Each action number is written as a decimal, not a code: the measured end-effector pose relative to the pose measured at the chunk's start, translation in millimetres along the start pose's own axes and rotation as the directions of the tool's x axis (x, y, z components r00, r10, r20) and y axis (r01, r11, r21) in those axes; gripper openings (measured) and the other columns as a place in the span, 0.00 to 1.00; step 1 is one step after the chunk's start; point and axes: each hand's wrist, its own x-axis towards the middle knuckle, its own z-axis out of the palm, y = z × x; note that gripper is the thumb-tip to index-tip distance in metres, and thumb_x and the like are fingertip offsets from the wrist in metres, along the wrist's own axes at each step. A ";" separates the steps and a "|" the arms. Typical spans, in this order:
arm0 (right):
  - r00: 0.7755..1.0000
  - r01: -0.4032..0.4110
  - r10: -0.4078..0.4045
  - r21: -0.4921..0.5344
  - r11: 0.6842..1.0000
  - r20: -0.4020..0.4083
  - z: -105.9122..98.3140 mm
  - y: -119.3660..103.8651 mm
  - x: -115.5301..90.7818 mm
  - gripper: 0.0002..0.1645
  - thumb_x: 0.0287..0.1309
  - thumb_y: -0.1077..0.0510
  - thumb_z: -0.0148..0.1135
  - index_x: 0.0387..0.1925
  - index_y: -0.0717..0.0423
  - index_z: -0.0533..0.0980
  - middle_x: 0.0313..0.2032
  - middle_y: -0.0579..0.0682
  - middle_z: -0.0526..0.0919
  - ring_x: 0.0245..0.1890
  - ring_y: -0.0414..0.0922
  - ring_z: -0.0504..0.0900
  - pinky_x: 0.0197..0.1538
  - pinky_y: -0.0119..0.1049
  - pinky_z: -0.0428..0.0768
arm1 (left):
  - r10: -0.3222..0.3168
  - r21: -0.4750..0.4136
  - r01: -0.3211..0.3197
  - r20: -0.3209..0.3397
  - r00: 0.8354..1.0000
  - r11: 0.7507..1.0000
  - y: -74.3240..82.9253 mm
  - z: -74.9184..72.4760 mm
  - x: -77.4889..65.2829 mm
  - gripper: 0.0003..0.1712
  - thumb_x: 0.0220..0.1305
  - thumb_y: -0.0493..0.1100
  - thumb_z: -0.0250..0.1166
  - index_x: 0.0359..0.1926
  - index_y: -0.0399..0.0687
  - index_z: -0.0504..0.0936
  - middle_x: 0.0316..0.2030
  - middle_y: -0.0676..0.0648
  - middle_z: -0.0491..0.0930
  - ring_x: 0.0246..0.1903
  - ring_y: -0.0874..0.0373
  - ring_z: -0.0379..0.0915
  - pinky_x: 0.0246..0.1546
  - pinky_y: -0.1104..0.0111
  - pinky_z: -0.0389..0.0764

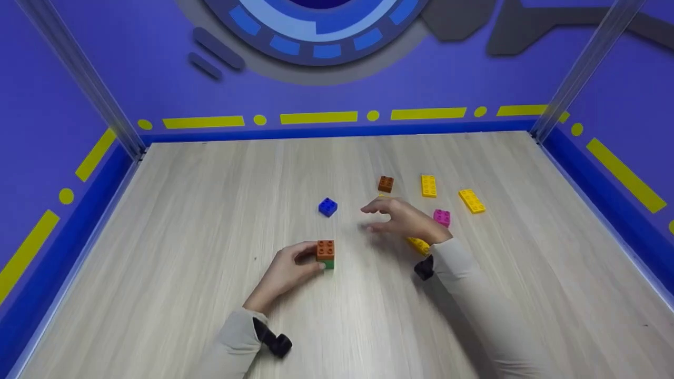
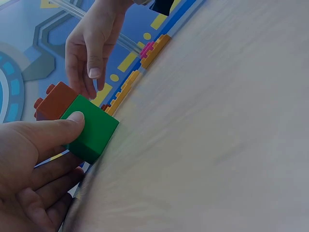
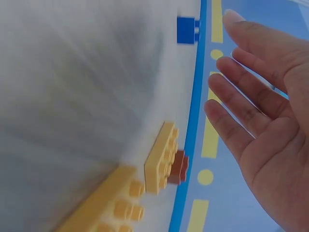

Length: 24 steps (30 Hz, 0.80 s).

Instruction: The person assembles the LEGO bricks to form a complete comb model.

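Observation:
My left hand (image 1: pixel 287 271) pinches a small stack between thumb and fingers: an orange-brown toy brick (image 1: pixel 325 248) on top of a green brick (image 2: pixel 94 128). In the left wrist view the thumb presses the green brick's side. My right hand (image 1: pixel 403 218) hovers over the table to the right, fingers loosely bent and holding nothing. The right wrist view shows its palm and spread fingers bare. Between and beyond the hands lies a blue brick (image 1: pixel 327 207), studs up, touched by neither hand.
Around the right hand lie a brown brick (image 1: pixel 386 183), a pink brick (image 1: pixel 442 217), and yellow bricks (image 1: pixel 429 186), one partly hidden under the right wrist. The wooden table (image 1: pixel 200 221) is bounded by purple-blue panels (image 1: pixel 121 63) at back and sides.

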 end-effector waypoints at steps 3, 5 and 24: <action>1.000 -0.024 0.024 -0.008 1.000 -0.014 -4.2 5.2 -0.8 0.25 0.58 0.57 0.66 0.58 0.57 0.76 0.57 0.54 0.79 0.58 0.53 0.76 0.62 0.51 0.75 | -0.003 0.005 0.003 -0.001 1.000 1.000 0.0 0.0 -0.1 0.28 0.57 0.46 0.70 0.58 0.44 0.78 0.55 0.44 0.80 0.58 0.48 0.73 0.62 0.54 0.72; 0.999 -0.046 0.045 -0.016 0.999 -0.018 -6.8 8.5 -1.6 0.25 0.59 0.57 0.65 0.58 0.56 0.75 0.58 0.53 0.78 0.60 0.53 0.75 0.63 0.51 0.74 | -0.009 0.006 0.009 -0.002 1.000 1.000 0.4 0.2 -0.2 0.27 0.57 0.45 0.70 0.58 0.44 0.78 0.55 0.44 0.80 0.58 0.48 0.73 0.62 0.54 0.71; 0.954 -0.298 0.298 -0.005 0.955 -0.020 -23.3 28.7 -5.0 0.33 0.60 0.56 0.64 0.67 0.51 0.67 0.65 0.54 0.70 0.64 0.54 0.69 0.64 0.51 0.73 | -0.009 -0.004 0.009 -0.008 1.000 1.000 0.7 -0.4 -0.7 0.28 0.57 0.45 0.70 0.58 0.44 0.77 0.56 0.43 0.79 0.59 0.47 0.72 0.63 0.53 0.70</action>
